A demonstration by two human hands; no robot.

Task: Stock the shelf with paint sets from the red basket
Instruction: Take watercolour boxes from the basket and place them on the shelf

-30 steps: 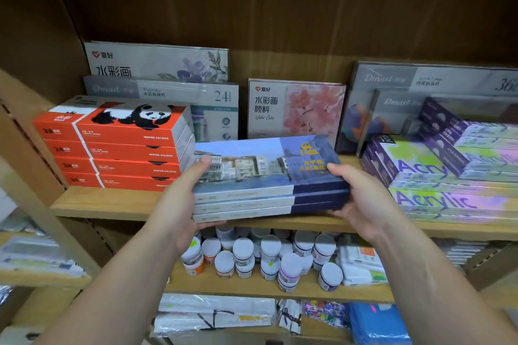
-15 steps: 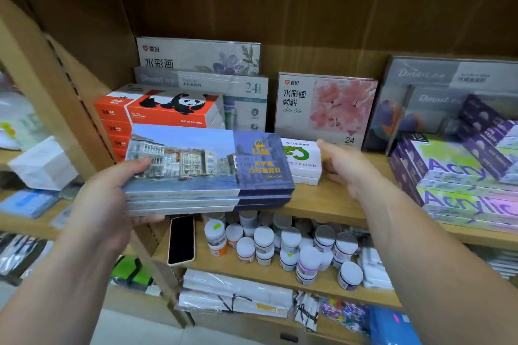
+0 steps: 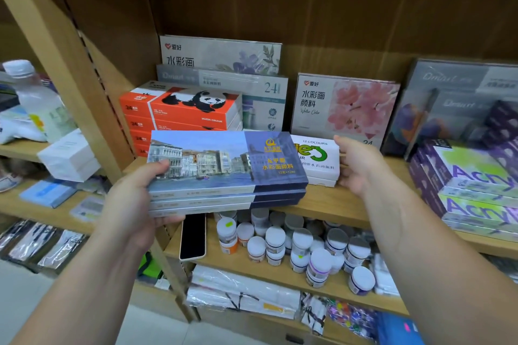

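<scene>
My left hand (image 3: pixel 134 202) grips the left end of a stack of three blue paint sets (image 3: pixel 224 171) printed with a canal scene, held level in front of the wooden shelf (image 3: pixel 333 202). My right hand (image 3: pixel 360 165) touches the right end of a small white 12-colours box (image 3: pixel 319 159) lying on that shelf behind the stack. The red basket is out of view.
Orange panda watercolour boxes (image 3: pixel 182 112) are stacked at the shelf's left, grey and pink sets (image 3: pixel 344 109) lean on the back, purple Acrylic boxes (image 3: pixel 471 185) sit at right. Paint jars (image 3: pixel 297 244) and a phone (image 3: pixel 192 235) lie one shelf below.
My right hand let go of the blue stack and reached to the white box on the shelf. My left hand carried the stack left, off the shelf, uncovering the white box.
</scene>
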